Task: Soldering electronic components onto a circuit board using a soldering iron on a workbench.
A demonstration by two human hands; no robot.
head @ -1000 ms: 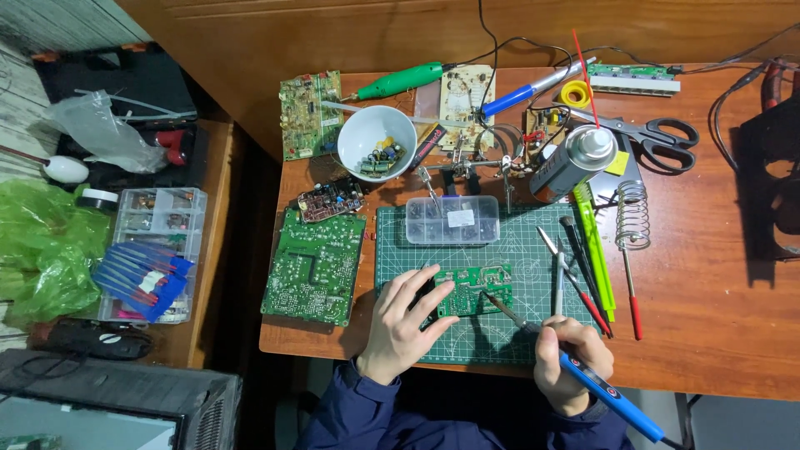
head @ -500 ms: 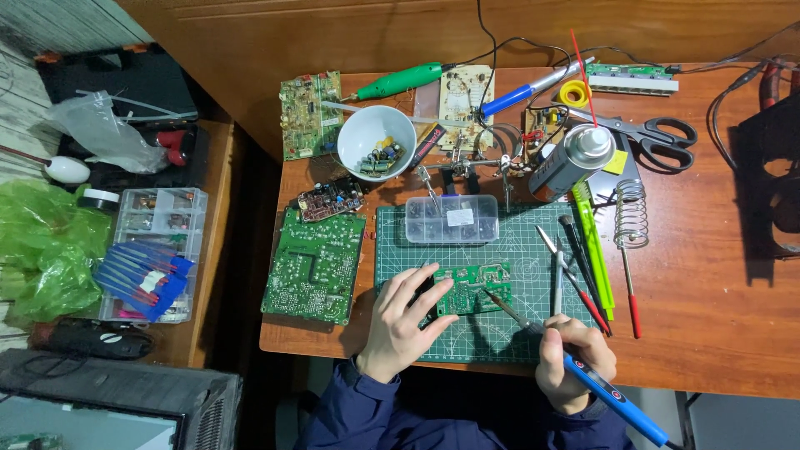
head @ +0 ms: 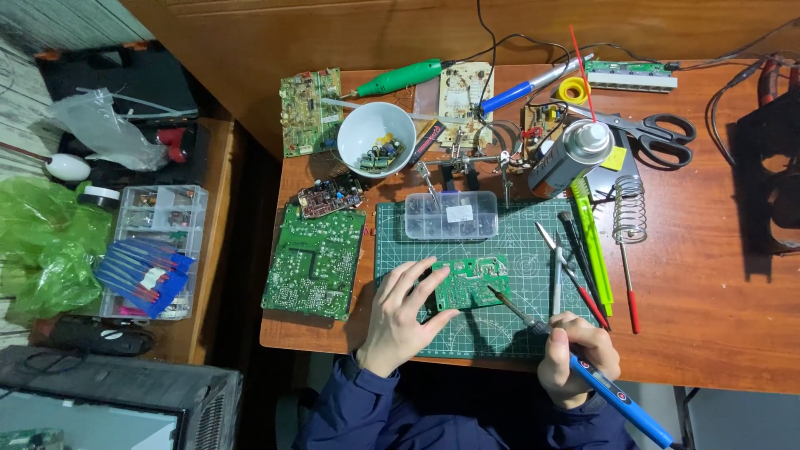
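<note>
A person's left hand (head: 406, 312) pins a small green circuit board (head: 469, 282) on the cutting mat (head: 500, 333) while the right hand (head: 575, 360) grips a blue soldering iron (head: 612, 396), tip at the board's edge, mid-soldering and calling for a steady touch.

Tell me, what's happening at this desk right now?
A person is soldering. Their left hand presses down a small green circuit board on a green cutting mat, while the right hand holds a blue soldering iron like a pen, tip at the board's edge. Around them lie a larger circuit board, a clear parts box, a white bowl of components, a spray can and scissors.
</note>
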